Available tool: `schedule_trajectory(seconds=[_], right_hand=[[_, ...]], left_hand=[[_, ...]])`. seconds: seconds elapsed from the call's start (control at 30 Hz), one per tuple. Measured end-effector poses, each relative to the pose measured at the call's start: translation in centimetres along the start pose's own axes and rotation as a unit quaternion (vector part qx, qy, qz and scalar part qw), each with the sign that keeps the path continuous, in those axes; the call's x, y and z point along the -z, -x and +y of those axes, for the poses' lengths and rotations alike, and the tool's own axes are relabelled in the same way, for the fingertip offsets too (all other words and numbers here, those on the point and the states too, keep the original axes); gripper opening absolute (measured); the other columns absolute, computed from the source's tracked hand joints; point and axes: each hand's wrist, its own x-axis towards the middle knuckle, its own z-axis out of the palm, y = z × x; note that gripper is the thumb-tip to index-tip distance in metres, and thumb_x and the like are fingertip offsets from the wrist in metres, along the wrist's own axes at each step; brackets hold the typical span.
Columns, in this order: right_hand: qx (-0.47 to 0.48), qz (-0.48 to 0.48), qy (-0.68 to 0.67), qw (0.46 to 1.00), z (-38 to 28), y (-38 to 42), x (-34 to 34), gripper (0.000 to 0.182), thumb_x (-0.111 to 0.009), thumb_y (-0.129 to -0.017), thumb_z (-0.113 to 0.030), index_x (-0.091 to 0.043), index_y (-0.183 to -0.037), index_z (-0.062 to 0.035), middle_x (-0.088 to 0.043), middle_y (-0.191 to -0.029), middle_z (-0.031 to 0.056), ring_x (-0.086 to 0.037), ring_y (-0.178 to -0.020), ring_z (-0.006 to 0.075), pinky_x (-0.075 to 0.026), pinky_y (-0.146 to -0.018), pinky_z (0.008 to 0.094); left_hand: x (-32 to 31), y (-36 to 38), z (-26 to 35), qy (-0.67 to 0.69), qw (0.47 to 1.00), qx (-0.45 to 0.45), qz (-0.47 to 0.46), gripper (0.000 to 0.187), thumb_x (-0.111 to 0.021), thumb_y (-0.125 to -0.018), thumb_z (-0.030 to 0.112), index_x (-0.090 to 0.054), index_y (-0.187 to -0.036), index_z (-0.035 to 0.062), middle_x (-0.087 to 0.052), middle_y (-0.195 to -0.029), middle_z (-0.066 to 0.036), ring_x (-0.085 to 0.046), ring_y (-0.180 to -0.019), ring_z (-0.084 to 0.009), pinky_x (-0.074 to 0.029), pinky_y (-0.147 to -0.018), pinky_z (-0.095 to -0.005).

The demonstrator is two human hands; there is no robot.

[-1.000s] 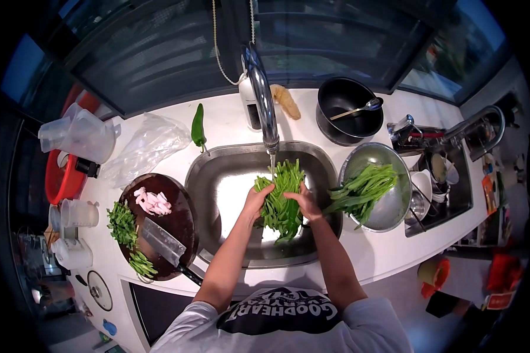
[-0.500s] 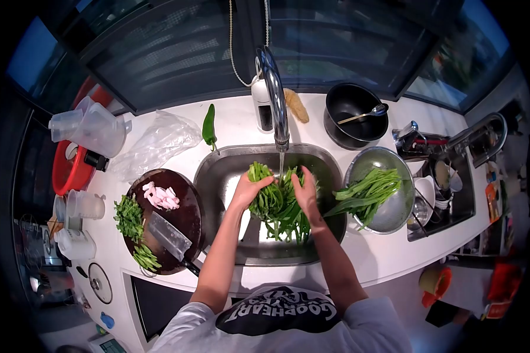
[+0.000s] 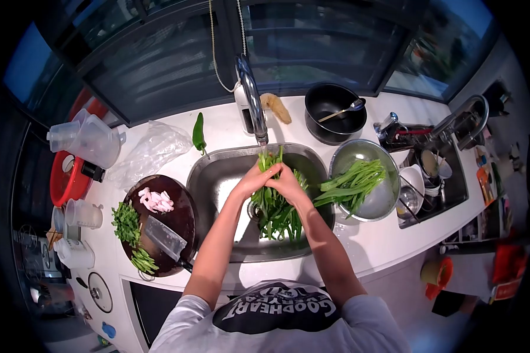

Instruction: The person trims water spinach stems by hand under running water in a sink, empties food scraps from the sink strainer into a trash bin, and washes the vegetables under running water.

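Under the tap (image 3: 252, 100), my left hand (image 3: 256, 179) and my right hand (image 3: 287, 184) meet around a bunch of leafy greens (image 3: 271, 215). Both are closed on the stems, whose cut ends stick up between the fingers near the spout. The leaves hang down into the steel sink (image 3: 218, 157). Part of the bunch is hidden behind my hands and wrists. To the right, a metal colander (image 3: 386, 203) holds more long greens (image 3: 359, 182), some lying over its left rim.
Left of the sink, a round chopping board (image 3: 179, 220) carries a cleaver (image 3: 165, 237), pale pink pieces (image 3: 156, 200) and chopped greens (image 3: 126, 223). Behind stand a green chilli (image 3: 199, 132), a plastic bag (image 3: 153, 147) and a black pot (image 3: 334, 126) with a spoon. Dishes (image 3: 415, 182) fill the right-hand basin.
My hands, apart at either side of the greens before, have come together around the stems. The bunch is gathered more upright under the tap. The view has shifted slightly.
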Motion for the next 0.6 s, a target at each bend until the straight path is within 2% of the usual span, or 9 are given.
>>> schedule_trajectory(seconds=[0.07, 0.13, 0.17, 0.27, 0.3, 0.4, 0.43, 0.53, 0.6], right_hand=[[-0.021, 0.005, -0.022, 1.0, 0.1, -0.6, 0.1, 0.038, -0.067, -0.071, -0.003, -0.053, -0.106, 0.0009, -0.059, -0.1, 0.0064, -0.056, -0.091, 0.0132, -0.044, -0.08, 0.027], [-0.008, 0.06, -0.087, 0.994, -2.4, -0.4, -0.8, 0.031, -0.064, -0.07, 0.0, -0.056, -0.101, 0.0012, -0.061, -0.088, 0.0043, -0.058, -0.078, 0.0124, -0.046, -0.071, 0.0257], [-0.006, 0.064, -0.115, 0.991, -2.9, -0.6, -0.5, 0.031, -0.063, -0.07, 0.0, -0.056, -0.1, 0.0014, -0.061, -0.086, 0.0043, -0.058, -0.076, 0.0123, -0.046, -0.069, 0.0256], [0.03, 0.089, -0.141, 0.986, -6.3, -0.2, -1.1, 0.025, -0.061, -0.073, 0.001, -0.054, -0.097, 0.0011, -0.06, -0.08, 0.0043, -0.057, -0.068, 0.0121, -0.047, -0.061, 0.0254], [0.039, 0.088, -0.135, 0.986, -7.4, 0.0, -1.1, 0.023, -0.06, -0.074, 0.002, -0.053, -0.096, 0.0008, -0.06, -0.08, 0.0047, -0.058, -0.068, 0.0125, -0.047, -0.062, 0.0256], [0.091, 0.133, -0.129, 0.978, -9.6, 0.3, -1.0, 0.021, -0.058, -0.076, 0.004, -0.05, -0.095, 0.0002, -0.058, -0.078, 0.0058, -0.057, -0.067, 0.0135, -0.047, -0.06, 0.0261], [0.108, 0.15, -0.138, 0.973, -10.8, 0.7, -0.9, 0.021, -0.058, -0.075, 0.004, -0.05, -0.094, 0.0002, -0.058, -0.078, 0.0059, -0.057, -0.066, 0.0136, -0.047, -0.06, 0.0261], [0.13, 0.155, -0.175, 0.964, -14.1, 1.7, 0.2, 0.016, -0.057, -0.074, 0.004, -0.051, -0.088, 0.0004, -0.057, -0.075, 0.0065, -0.056, -0.063, 0.0145, -0.048, -0.057, 0.027], [0.113, 0.184, -0.184, 0.959, -13.0, 1.3, 1.4, 0.018, -0.059, -0.074, 0.003, -0.051, -0.089, 0.0004, -0.056, -0.075, 0.0071, -0.057, -0.063, 0.016, -0.048, -0.057, 0.0275]], left_hand=[[-0.2, 0.4, 0.7, 0.008, 0.999, -0.014, -0.034, 0.067, -0.064, -0.085, 0.034, -0.034, -0.134, -0.0009, -0.049, -0.123, -0.011, -0.045, -0.114, -0.0173, -0.034, -0.098, -0.0301], [-0.6, 1.4, 2.3, 0.028, 0.998, -0.054, -0.036, 0.068, -0.065, -0.084, 0.033, -0.033, -0.134, -0.0007, -0.049, -0.122, -0.011, -0.045, -0.113, -0.0171, -0.034, -0.099, -0.03], [-0.5, 1.5, 1.9, 0.063, 0.996, -0.037, -0.048, 0.065, -0.068, -0.081, 0.028, -0.038, -0.131, -0.0009, -0.052, -0.119, -0.01, -0.048, -0.109, -0.0161, -0.036, -0.096, -0.03], [0.0, 1.9, 0.6, -0.012, 0.995, -0.021, -0.101, 0.068, -0.072, -0.078, 0.021, -0.038, -0.132, 0.0003, -0.054, -0.116, -0.007, -0.051, -0.103, -0.0131, -0.041, -0.092, -0.0278], [-0.7, 2.6, 0.7, 0.029, 0.994, -0.043, -0.098, 0.05, -0.072, -0.078, 0.017, -0.051, -0.12, 0.0001, -0.06, -0.104, -0.003, -0.055, -0.093, -0.0103, -0.044, -0.084, -0.026], [-1.3, 2.9, -0.1, 0.0, 0.998, -0.005, -0.059, 0.036, -0.071, -0.079, 0.012, -0.057, -0.11, 0.0008, -0.061, -0.1, -0.001, -0.055, -0.092, -0.0092, -0.045, -0.082, -0.0262], [-1.6, 3.1, -0.4, 0.003, 0.997, -0.019, -0.069, 0.025, -0.068, -0.081, 0.012, -0.06, -0.102, 0.0015, -0.063, -0.091, -0.001, -0.056, -0.085, -0.0089, -0.046, -0.078, -0.0257], [-0.9, 2.2, -5.1, -0.036, 0.994, 0.042, -0.09, 0.016, -0.063, -0.085, 0.011, -0.06, -0.097, 0.0013, -0.063, -0.084, -0.002, -0.056, -0.079, -0.0087, -0.045, -0.075, -0.0248], [-0.9, 2.4, -7.5, -0.053, 0.996, 0.014, -0.071, 0.011, -0.056, -0.087, 0.007, -0.061, -0.093, 0.0004, -0.062, -0.08, -0.002, -0.054, -0.074, -0.0093, -0.043, -0.074, -0.0245]])
